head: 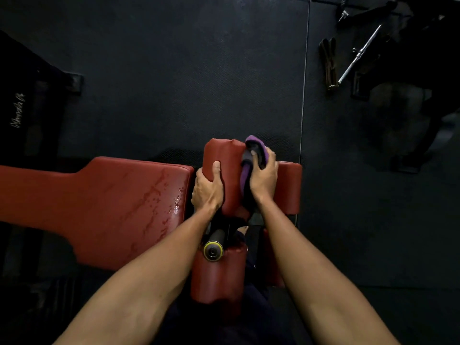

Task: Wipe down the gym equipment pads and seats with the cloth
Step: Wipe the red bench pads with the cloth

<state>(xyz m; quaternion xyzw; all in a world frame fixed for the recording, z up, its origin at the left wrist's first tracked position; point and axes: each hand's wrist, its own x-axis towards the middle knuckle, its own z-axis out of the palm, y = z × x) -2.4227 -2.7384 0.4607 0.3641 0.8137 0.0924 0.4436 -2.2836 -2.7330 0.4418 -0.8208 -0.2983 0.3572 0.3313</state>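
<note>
The purple and dark cloth (245, 173) lies on top of a red upholstered cylinder pad (227, 158), a little below the middle of the view. The right hand (263, 178) grasps this cloth, with the fingers curled around it and the thumb over it, and holds it against the pad. The left hand (207, 188) grasps the same pad at its 9 o'clock side, the thumb on top and the fingers wrapped around the edge.

At 3 o'clock from this pad, just beside it, there is a second red cylinder pad (290, 188). At 6 o'clock, between the two forearms, there is a third red pad (216, 277), and touching it a black bar end with a yellow ring (212, 250).

At 9 o'clock is the long red padded seat (112, 207); water drops (161, 195) shine on its surface near the left hand.

All stands on a black rubber floor (174, 70). Far away at 1 o'clock, a chrome metal bar (358, 54) and brown straps (328, 63) lie on the floor.
</note>
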